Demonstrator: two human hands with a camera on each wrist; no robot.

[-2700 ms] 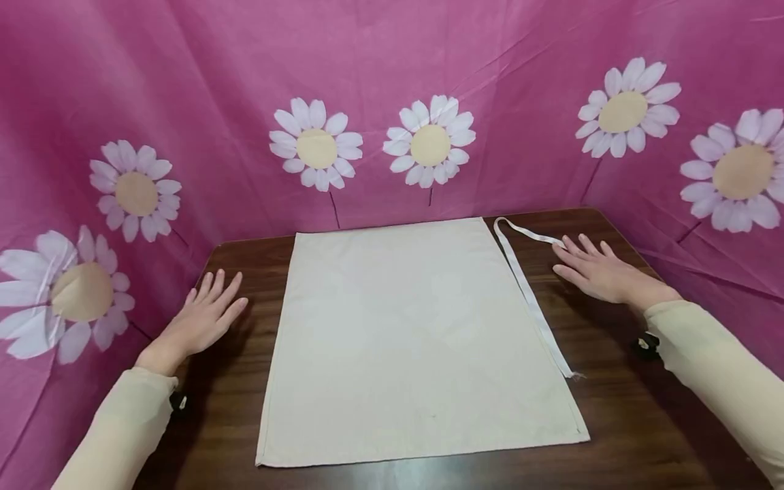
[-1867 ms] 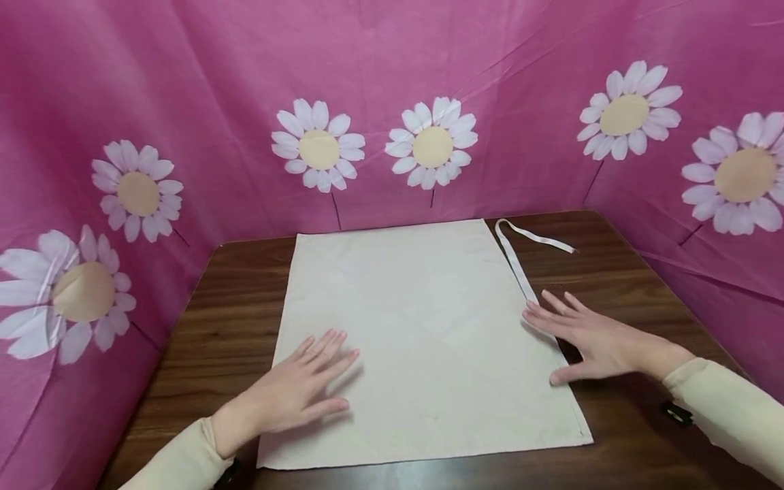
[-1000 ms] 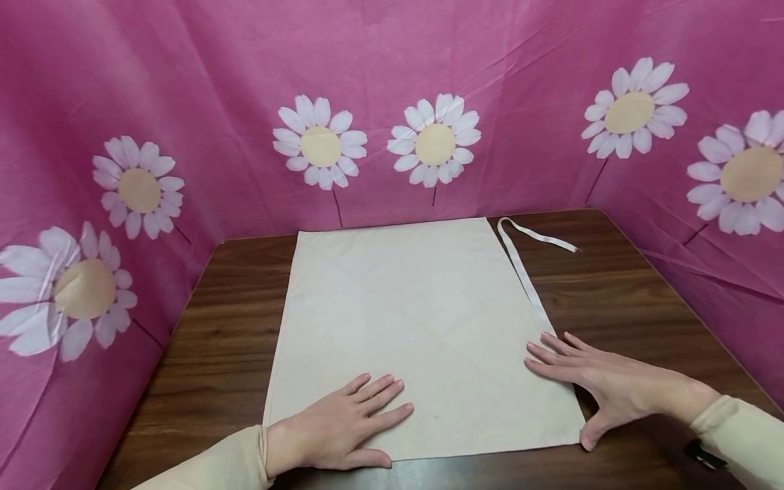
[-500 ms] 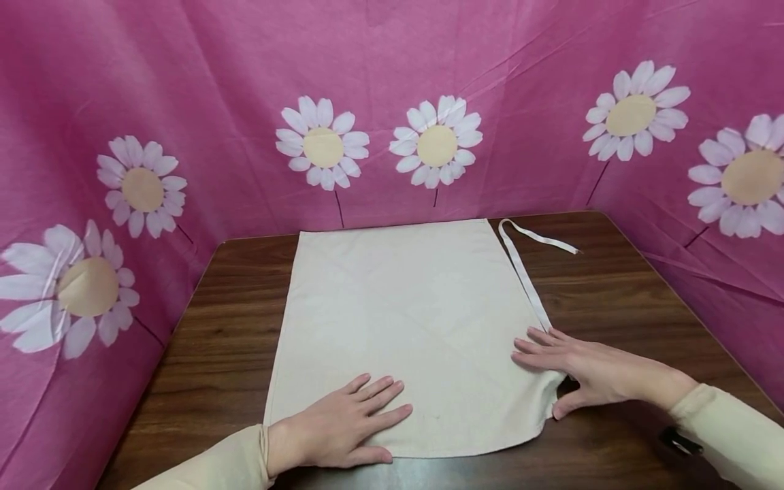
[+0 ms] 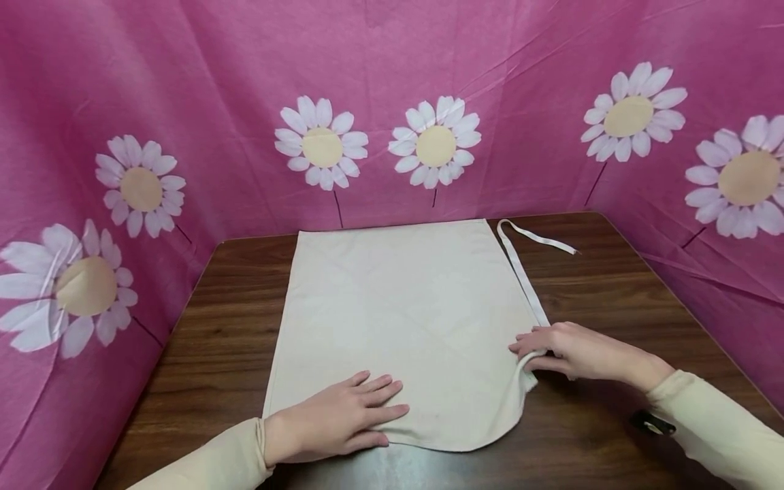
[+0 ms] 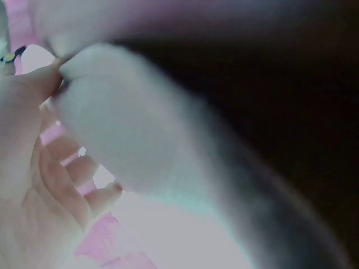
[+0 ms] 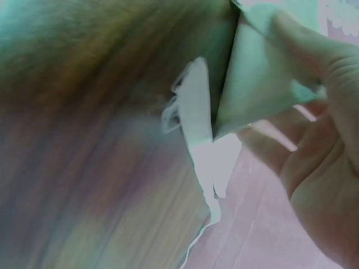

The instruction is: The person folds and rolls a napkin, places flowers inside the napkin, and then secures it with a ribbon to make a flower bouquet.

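Observation:
A large beige cloth [image 5: 398,306] with stitched hems lies spread over the brown table. My left hand [image 5: 333,418] is at its near edge; in the left wrist view the thumb [image 6: 25,92] pinches a raised fold of the cloth against the fingers. The near right corner is lifted and curled by my right hand [image 5: 582,350], which pinches it between thumb and fingers, the folded corner showing in the right wrist view. Beside that hand a white strap [image 5: 520,275] runs along the cloth's right side, its frayed end [image 7: 193,95] showing in the right wrist view.
The wooden table [image 5: 239,306] reaches back to a pink curtain [image 5: 380,54] printed with white daisies, which surrounds the table behind and at both sides. Both forearms wear beige sleeves, and a small black device [image 5: 652,423] sits under the right wrist.
From wide apart, both hands came onto the cloth's near part. The right hand has taken the near right corner and raised it inward; the near edge by the left thumb has lifted and wrinkled.

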